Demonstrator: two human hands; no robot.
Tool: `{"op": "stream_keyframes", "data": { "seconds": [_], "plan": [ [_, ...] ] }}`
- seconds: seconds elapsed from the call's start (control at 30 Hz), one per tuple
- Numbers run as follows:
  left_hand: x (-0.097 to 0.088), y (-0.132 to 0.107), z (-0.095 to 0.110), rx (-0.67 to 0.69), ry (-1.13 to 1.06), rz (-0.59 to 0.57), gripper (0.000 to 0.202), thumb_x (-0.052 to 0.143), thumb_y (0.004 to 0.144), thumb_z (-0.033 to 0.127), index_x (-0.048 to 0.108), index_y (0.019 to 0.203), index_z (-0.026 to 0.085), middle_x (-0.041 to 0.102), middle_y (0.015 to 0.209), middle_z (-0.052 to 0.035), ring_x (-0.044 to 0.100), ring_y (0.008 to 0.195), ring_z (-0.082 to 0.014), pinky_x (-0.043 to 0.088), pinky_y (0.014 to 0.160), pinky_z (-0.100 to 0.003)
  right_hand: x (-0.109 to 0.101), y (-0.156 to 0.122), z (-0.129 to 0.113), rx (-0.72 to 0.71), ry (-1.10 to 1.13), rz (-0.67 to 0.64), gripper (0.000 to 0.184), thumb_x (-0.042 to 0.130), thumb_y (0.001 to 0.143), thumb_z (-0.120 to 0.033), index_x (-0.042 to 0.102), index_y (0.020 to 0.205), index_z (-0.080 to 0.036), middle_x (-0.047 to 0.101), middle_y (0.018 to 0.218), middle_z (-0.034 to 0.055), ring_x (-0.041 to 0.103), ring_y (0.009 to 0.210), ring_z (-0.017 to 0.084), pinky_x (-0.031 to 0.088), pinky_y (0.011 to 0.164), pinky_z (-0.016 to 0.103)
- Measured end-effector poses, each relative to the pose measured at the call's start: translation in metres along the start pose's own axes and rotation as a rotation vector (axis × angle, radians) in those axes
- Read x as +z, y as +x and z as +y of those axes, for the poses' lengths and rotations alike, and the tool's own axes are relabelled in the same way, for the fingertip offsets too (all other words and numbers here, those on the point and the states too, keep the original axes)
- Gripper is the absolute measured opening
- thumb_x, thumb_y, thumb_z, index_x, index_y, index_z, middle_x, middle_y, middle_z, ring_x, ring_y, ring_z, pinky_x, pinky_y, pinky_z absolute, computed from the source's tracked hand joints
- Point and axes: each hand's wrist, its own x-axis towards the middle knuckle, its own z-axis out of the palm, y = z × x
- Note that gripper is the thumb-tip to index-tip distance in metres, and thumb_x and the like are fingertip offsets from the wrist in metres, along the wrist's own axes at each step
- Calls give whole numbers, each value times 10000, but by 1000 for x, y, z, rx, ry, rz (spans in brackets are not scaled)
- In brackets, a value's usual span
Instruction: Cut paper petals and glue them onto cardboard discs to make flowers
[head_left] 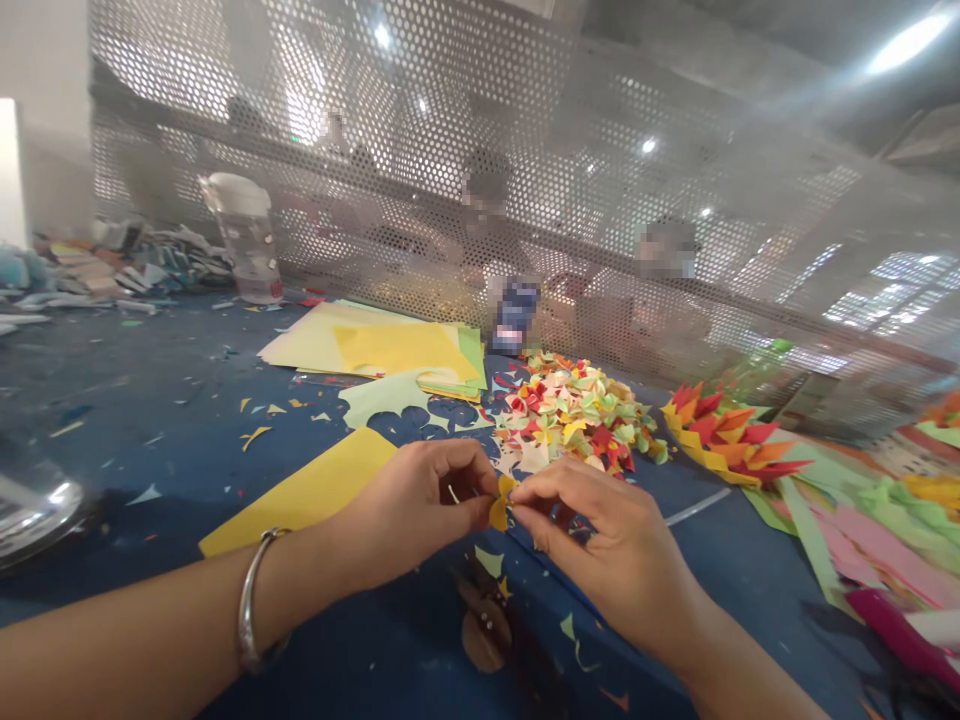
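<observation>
Between my two hands is a small yellow paper flower (501, 503), pinched from both sides. My left hand (431, 495), with a silver bangle on its wrist, grips its left edge between thumb and fingertips. From the other side, my right hand (589, 515) pinches the flower's right edge. Beneath my left hand lies a yellow paper sheet (300, 490). Just beyond my hands rises a heap of small cut paper flowers (577, 410) in red, yellow, green and cream. A dark object with a round brown part (486, 635) lies below, its kind unclear.
Stacked coloured paper (405, 345) and a pale green cut-out sheet (386, 400) lie behind. A lidded plastic cup (244, 240) stands at back left, a phone (516, 315) by the perforated screen (420, 230). Folded paper petals (731, 435) and a magenta tool (900, 640) are at right.
</observation>
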Motion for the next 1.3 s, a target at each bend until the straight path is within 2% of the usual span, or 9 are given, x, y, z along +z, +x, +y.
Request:
{"op": "stream_keyframes", "data": {
  "seconds": [0.13,0.37,0.67,1.3],
  "plan": [
    [-1,-1,6,16,96,23,45,611,740,209,607,782,194,590,647,48,509,565,-93,392,516,-209,1,0,0,-20,-2,-7,98,599,884,-123,685,880,-171,634,769,6,586,695,114,458,648,255],
    [-1,-4,9,55,167,29,98,566,726,146,625,784,200,627,691,45,548,590,-92,420,543,-203,-1,0,-1,-35,-11,-4,106,588,883,-121,673,863,-181,629,760,5,580,677,118,453,624,254],
    [0,-4,9,50,204,40,117,554,711,146,629,772,212,631,671,53,553,577,-91,416,527,-200,0,0,1,-28,-19,-55,116,562,891,-117,656,849,-169,614,768,9,574,690,116,445,626,247],
    [0,-5,7,67,187,20,93,558,723,159,626,773,199,625,681,37,541,588,-98,415,538,-210,0,1,-1,-12,-25,-72,128,555,885,-115,665,875,-180,619,775,16,574,691,128,450,610,255]
  ]
}}
